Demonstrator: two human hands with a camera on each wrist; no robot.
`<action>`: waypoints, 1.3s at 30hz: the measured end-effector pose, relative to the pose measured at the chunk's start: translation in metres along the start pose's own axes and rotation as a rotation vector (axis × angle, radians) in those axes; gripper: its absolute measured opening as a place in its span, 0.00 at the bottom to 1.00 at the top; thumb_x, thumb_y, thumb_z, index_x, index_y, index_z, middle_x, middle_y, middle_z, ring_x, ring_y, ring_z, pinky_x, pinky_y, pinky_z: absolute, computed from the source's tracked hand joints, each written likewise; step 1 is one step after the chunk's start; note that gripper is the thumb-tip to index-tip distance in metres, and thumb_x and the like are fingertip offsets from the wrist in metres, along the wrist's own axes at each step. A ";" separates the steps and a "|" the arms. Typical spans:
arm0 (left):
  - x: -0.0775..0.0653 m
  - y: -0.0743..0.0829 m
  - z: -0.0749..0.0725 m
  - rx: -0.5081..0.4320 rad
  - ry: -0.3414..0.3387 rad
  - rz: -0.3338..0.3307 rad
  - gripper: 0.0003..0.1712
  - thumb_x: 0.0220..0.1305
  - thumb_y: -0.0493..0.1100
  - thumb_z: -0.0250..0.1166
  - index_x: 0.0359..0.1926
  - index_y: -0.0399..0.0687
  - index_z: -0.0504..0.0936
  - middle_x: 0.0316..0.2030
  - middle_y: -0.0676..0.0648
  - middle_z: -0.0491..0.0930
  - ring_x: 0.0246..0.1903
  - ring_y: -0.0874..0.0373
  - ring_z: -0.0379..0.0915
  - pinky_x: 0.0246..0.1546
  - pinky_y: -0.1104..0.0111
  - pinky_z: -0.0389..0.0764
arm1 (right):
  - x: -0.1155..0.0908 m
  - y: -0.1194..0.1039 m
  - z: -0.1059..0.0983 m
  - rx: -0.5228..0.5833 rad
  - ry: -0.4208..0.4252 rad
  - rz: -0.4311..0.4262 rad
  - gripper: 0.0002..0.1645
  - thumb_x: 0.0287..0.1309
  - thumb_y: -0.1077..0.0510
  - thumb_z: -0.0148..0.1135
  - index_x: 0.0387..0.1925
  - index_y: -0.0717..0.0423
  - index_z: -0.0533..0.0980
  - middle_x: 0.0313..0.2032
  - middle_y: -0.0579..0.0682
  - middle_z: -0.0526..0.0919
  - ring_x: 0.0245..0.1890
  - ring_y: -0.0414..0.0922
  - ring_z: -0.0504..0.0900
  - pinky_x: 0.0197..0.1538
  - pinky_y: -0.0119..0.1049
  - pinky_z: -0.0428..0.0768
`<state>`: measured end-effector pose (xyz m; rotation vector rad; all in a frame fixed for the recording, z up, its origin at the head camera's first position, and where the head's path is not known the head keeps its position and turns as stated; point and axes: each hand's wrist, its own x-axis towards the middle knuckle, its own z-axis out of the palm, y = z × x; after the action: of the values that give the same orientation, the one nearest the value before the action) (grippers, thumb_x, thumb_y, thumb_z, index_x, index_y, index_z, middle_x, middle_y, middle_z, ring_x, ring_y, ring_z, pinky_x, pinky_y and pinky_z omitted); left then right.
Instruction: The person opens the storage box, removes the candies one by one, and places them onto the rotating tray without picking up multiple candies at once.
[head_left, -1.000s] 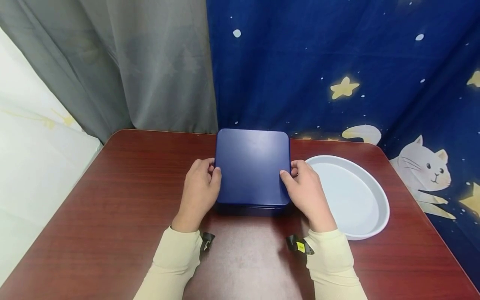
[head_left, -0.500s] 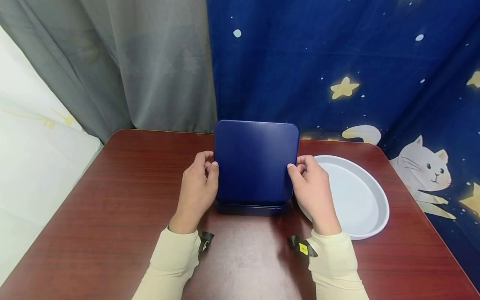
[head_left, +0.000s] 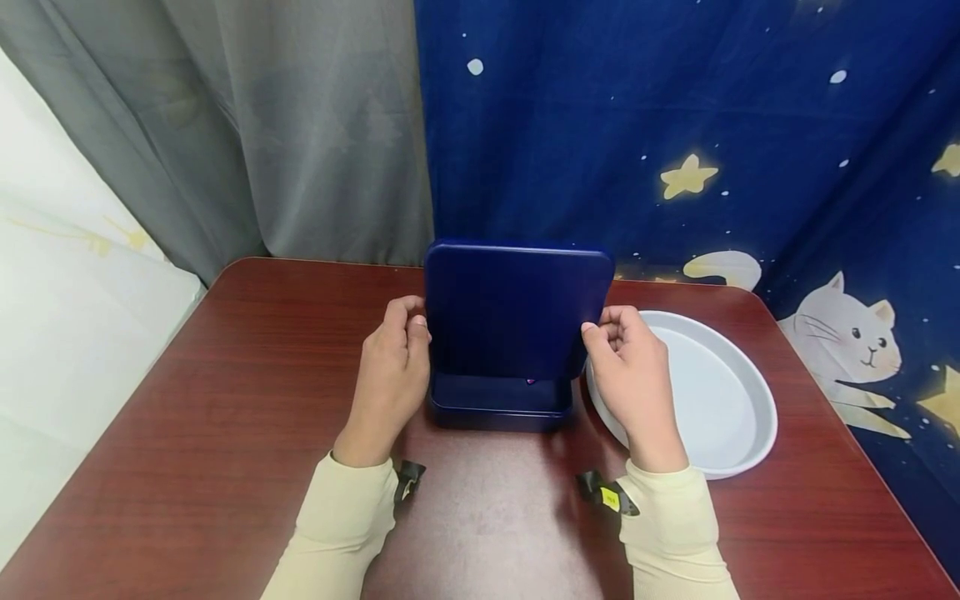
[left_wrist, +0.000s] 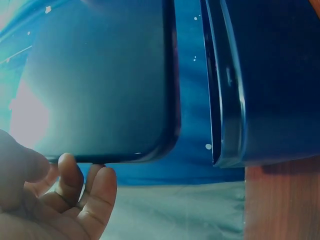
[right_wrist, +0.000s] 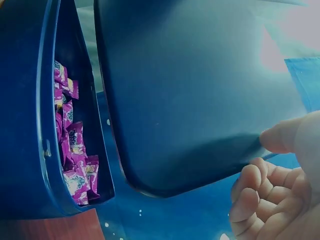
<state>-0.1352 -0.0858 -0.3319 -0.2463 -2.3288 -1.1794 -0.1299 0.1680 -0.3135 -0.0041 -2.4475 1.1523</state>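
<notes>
A square dark blue lid [head_left: 517, 312] is held tilted up above its matching dark blue tin box [head_left: 501, 418], apart from the rim in both wrist views. My left hand [head_left: 393, 379] grips the lid's left edge, thumb toward the near face and fingers at the side. On the opposite edge my right hand [head_left: 633, 379] pinches the lid between thumb and fingers. Inside the box, the right wrist view shows several purple wrapped candies [right_wrist: 75, 145]. From the head view the lid hides most of them.
A round white tray [head_left: 720, 400] lies on the reddish-brown table [head_left: 262, 417], right of the box and partly behind my right hand. Grey and blue curtains [head_left: 337, 150] hang behind the table's far edge.
The lid has come up off the box and tilted steeply, exposing the box's inside. Both hands have risen with it, and the right has shifted slightly right.
</notes>
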 end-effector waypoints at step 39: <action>0.006 -0.006 -0.035 -0.194 -0.165 -0.219 0.17 0.70 0.52 0.50 0.44 0.48 0.78 0.25 0.45 0.74 0.25 0.55 0.67 0.26 0.63 0.69 | 0.000 0.003 -0.004 0.173 -0.084 0.003 0.22 0.68 0.44 0.44 0.44 0.54 0.76 0.34 0.55 0.81 0.33 0.44 0.74 0.41 0.43 0.71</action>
<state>-0.1302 -0.1181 -0.3158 -0.1651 -2.4316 -1.5490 -0.1289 0.1728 -0.3136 0.0949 -2.4116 1.3877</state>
